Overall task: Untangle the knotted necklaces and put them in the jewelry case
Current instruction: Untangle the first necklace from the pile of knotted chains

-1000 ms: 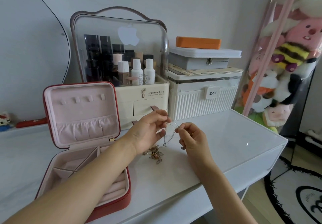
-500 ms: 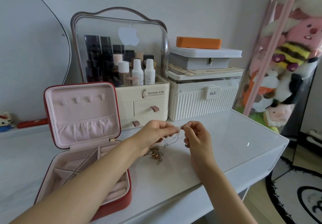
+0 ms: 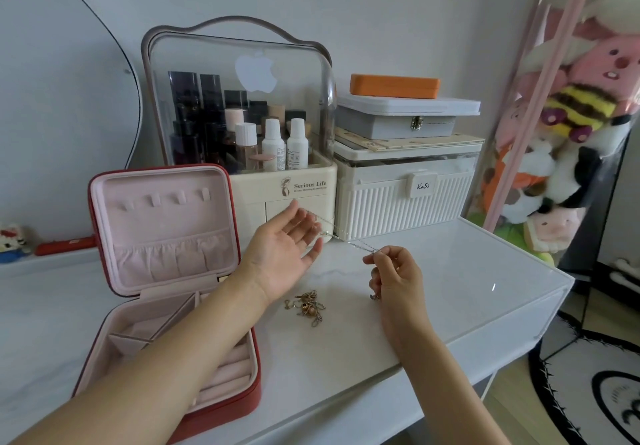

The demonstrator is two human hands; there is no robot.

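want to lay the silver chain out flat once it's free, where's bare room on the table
Bare tabletop lies right of the right hand, in front of the ribbed white box, out to the table's corner. A smaller strip runs along the near edge below the gold tangle. It is crowded on the left: the open jewelry case and the left hand.

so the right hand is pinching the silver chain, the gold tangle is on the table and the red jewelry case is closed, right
Not quite: the red jewelry case is open, its lid standing upright, as the head view shows. The rest holds: the right hand pinches the silver chain, and the gold tangle lies on the table.
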